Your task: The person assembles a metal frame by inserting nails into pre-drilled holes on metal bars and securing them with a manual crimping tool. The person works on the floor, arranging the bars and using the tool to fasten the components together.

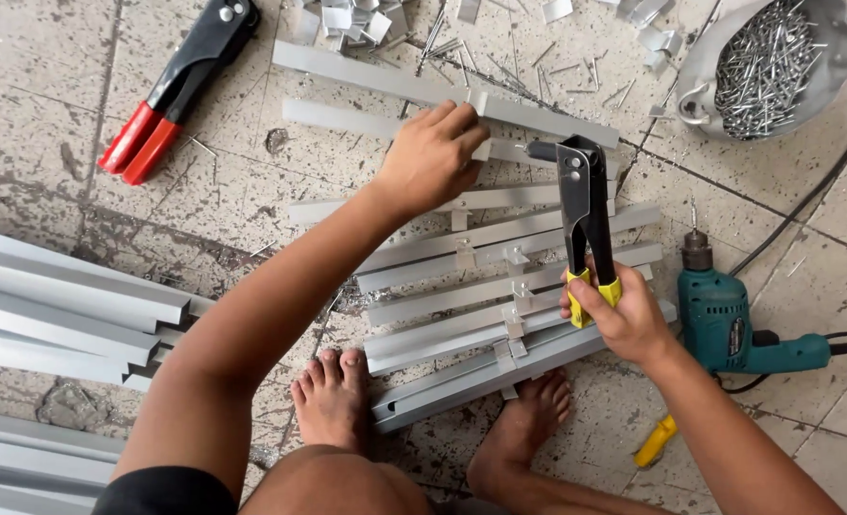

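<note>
Head view, looking straight down at a tiled floor.

Black hand riveter with yellow-tipped handles (586,224): stood near upright on the slat assembly, nose at the far end against a slat, long axis running away from the body, handles toward it. Gripped at the yellow tips by the right hand (624,319), fingers wrapped and pressed together round both handles.

Small pale aluminium bracket (482,124): lay just left of the riveter's nose, on the second slat from the far end. Pinched under the fingertips of the left hand (433,153), fingers curled down and close together; bracket mostly covered, exact grip hard to tell. Left hand the nearer of the two to the bracket; riveter nose directly to its right, nearly touching.

Assembly of grey aluminium slats (500,286): laid side by side across the floor, long axes running left to right, slightly fanned, joined down the middle by small clips. Near edge held down by two bare feet (338,401).

Stack of grey metal channel lengths (61,315): left of the assembly.

Second riveter, black with red handles (175,86): far left, well apart.

Teal electric drill (729,324): just right of the right hand, bit pointing away.

Grey metal bowl of rivets (767,62): far right corner. Loose rivets and spare brackets (357,17) scattered along the far edge.
</note>
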